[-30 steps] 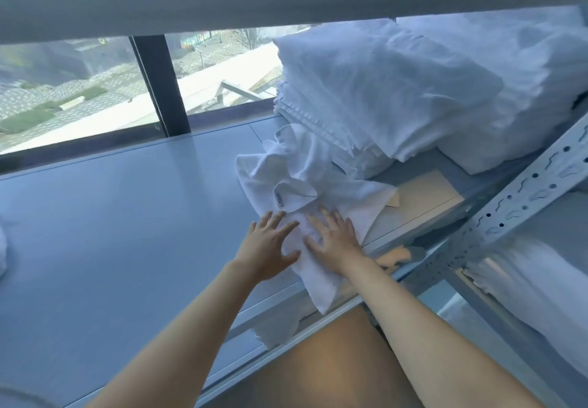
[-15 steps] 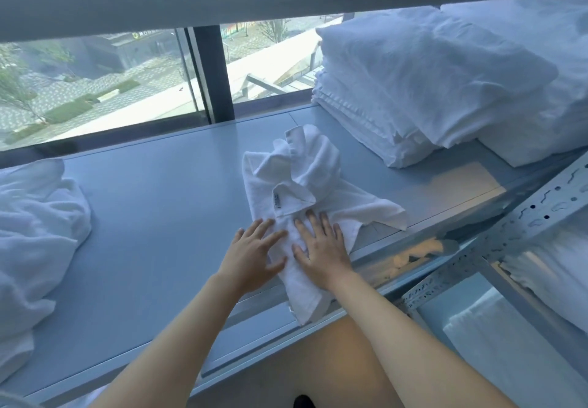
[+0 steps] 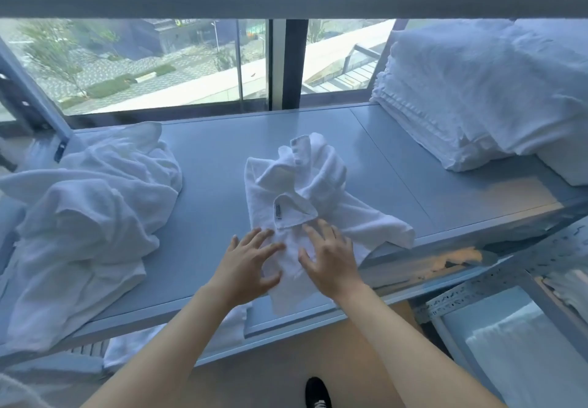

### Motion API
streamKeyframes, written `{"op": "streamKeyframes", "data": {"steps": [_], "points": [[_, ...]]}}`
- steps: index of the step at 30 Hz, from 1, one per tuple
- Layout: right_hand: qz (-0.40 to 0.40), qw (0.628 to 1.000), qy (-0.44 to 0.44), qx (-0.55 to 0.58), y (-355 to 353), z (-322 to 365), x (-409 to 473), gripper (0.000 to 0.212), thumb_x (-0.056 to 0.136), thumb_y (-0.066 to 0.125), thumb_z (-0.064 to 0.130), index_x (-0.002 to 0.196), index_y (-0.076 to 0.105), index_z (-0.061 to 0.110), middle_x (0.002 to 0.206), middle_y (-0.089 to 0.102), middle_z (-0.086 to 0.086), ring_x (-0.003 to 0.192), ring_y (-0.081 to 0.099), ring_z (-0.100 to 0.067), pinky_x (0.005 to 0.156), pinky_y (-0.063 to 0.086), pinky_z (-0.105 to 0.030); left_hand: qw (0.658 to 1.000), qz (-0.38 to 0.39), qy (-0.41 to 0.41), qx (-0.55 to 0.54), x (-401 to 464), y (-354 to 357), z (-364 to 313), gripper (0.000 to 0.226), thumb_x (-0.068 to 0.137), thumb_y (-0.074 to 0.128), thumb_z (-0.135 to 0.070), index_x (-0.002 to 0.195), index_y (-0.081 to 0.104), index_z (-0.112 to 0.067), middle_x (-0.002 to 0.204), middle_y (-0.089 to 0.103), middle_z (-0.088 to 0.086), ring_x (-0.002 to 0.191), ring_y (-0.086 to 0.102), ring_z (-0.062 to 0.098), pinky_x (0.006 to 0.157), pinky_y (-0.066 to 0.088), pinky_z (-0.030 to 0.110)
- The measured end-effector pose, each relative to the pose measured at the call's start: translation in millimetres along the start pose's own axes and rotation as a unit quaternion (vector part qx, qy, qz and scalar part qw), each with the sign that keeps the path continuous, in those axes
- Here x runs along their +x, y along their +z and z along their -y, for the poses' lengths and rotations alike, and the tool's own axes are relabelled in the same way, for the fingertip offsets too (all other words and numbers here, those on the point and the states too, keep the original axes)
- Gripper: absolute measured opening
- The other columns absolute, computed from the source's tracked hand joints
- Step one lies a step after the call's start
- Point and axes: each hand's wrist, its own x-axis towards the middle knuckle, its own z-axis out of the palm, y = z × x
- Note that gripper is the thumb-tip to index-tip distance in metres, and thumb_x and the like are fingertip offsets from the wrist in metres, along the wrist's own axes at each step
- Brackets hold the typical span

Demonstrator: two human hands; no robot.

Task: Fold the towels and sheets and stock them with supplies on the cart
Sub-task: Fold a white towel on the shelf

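A small white towel (image 3: 305, 191) lies crumpled in the middle of the grey shelf (image 3: 210, 172), its near end hanging over the front edge. A small label shows on a folded-over corner. My left hand (image 3: 248, 264) rests with spread fingers on the towel's near left part. My right hand (image 3: 331, 255) presses flat on it just to the right, fingers spread. Neither hand grips the cloth.
A heap of unfolded white towels (image 3: 86, 223) fills the shelf's left side. A tall stack of folded white linen (image 3: 477, 89) stands at the right. A window runs behind the shelf. More white linen (image 3: 515, 356) sits on a lower shelf at right. A dark shoe (image 3: 318, 391) shows below.
The view has swung left, bringing the left towel heap into sight. Both hands stay on the small towel's near end and have spread their fingers a little wider.
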Motion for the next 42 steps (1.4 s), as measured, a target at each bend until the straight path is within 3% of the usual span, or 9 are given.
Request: {"op": "streamKeyframes", "data": {"steps": [6, 10, 19, 23, 27, 31, 36, 39, 42], "points": [[-0.157, 0.979, -0.114, 0.067, -30.7, 4.4, 63.3, 0.03, 0.087, 0.068, 0.017, 0.117, 0.069, 0.011, 0.123, 0.062, -0.006, 0.111, 0.059, -0.029, 0.087, 0.05, -0.047, 0.992, -0.11, -0.053, -0.025, 8.5, -12.5, 0.2, 0.046, 0.089, 0.066, -0.048, 0.127, 0.061, -0.023, 0.141, 0.054, -0.001, 0.13, 0.051, 0.027, 0.111, 0.037, 0.05], [-0.189, 0.964, -0.156, 0.102, -48.4, -4.8, 118.0, 0.035, 0.083, 0.066, 0.013, 0.118, 0.067, 0.014, 0.123, 0.056, -0.004, 0.111, 0.054, -0.029, 0.092, 0.047, -0.045, 0.985, -0.132, -0.11, -0.012, 40.0, -20.1, -8.4, 0.06, 0.092, 0.06, -0.053, 0.141, 0.05, -0.019, 0.14, 0.054, 0.001, 0.125, 0.052, 0.028, 0.105, 0.041, 0.044], [0.07, 0.976, -0.2, 0.045, -46.1, -43.0, 190.6, 0.079, 0.074, 0.08, 0.043, 0.147, 0.051, 0.033, 0.156, 0.038, 0.0, 0.14, 0.042, -0.027, 0.109, 0.041, -0.047, 0.961, -0.12, -0.25, 0.008, 104.4, -5.0, -34.8, 0.043, 0.095, 0.057, -0.044, 0.128, 0.053, -0.016, 0.118, 0.058, 0.003, 0.115, 0.054, 0.029, 0.087, 0.045, 0.039], [0.07, 0.966, -0.224, 0.109, -35.6, -51.7, 203.1, 0.052, 0.074, 0.084, 0.025, 0.123, 0.068, 0.017, 0.132, 0.05, -0.01, 0.117, 0.054, -0.034, 0.099, 0.048, -0.045, 0.95, -0.173, -0.259, -0.012, 111.4, -4.1, -34.5, 0.014, 0.096, 0.056, -0.025, 0.097, 0.06, -0.011, 0.102, 0.058, 0.007, 0.098, 0.056, 0.033, 0.073, 0.045, 0.04], [0.014, 0.949, -0.263, 0.172, -48.4, -47.3, 212.5, 0.019, 0.078, 0.084, 0.014, 0.091, 0.071, 0.008, 0.106, 0.058, -0.009, 0.098, 0.065, -0.032, 0.08, 0.05, -0.034, 0.93, -0.251, -0.266, -0.038, 112.2, -33.2, -32.4, 0.01, 0.096, 0.058, -0.023, 0.098, 0.054, -0.014, 0.094, 0.059, 0.005, 0.079, 0.059, 0.036, 0.061, 0.039, 0.036], [-0.092, 0.929, -0.209, 0.29, -83.4, -44.2, 230.7, 0.02, 0.076, 0.089, 0.018, 0.078, 0.07, 0.014, 0.094, 0.062, -0.001, 0.091, 0.068, -0.015, 0.071, 0.048, -0.021, 0.912, -0.335, -0.236, -0.009, 115.8, -89.0, -14.4, 0.012, 0.096, 0.056, -0.021, 0.098, 0.045, -0.017, 0.074, 0.061, 0.004, 0.064, 0.058, 0.04, 0.057, 0.043, 0.038], [-0.189, 0.911, -0.151, 0.334, -100.9, -28.1, 281.2, 0.036, 0.087, 0.082, 0.031, 0.112, 0.071, 0.007, 0.117, 0.061, -0.01, 0.096, 0.063, -0.023, 0.083, 0.058, -0.036, 0.902, -0.376, -0.202, 0.071, 150.1, -156.3, 28.7, 0.009, 0.102, 0.05, -0.018, 0.108, 0.054, -0.012, 0.091, 0.068, 0.012, 0.078, 0.064, 0.045, 0.067, 0.05, 0.046], [-0.051, 0.959, -0.117, 0.253, -81.0, -23.9, 295.4, 0.069, 0.098, 0.067, 0.038, 0.155, 0.039, 0.013, 0.162, 0.027, -0.016, 0.146, 0.035, -0.033, 0.118, 0.037, -0.046, 0.893, -0.31, -0.298, 0.131, 167.8, -174.3, 58.6, 0.032, 0.1, 0.055, -0.01, 0.131, 0.053, -0.01, 0.122, 0.058, 0.017, 0.107, 0.06, 0.043, 0.086, 0.052, 0.052], [0.04, 0.981, -0.107, 0.156, -45.5, -35.2, 279.7, 0.075, 0.098, 0.062, 0.044, 0.161, 0.027, 0.022, 0.171, 0.007, -0.007, 0.155, 0.019, -0.028, 0.121, 0.029, -0.047, 0.904, -0.297, -0.281, 0.125, 173.4, -154.6, 58.6, 0.047, 0.093, 0.058, -0.008, 0.139, 0.053, -0.01, 0.129, 0.054, 0.017, 0.115, 0.054, 0.04, 0.091, 0.048, 0.052]]}}
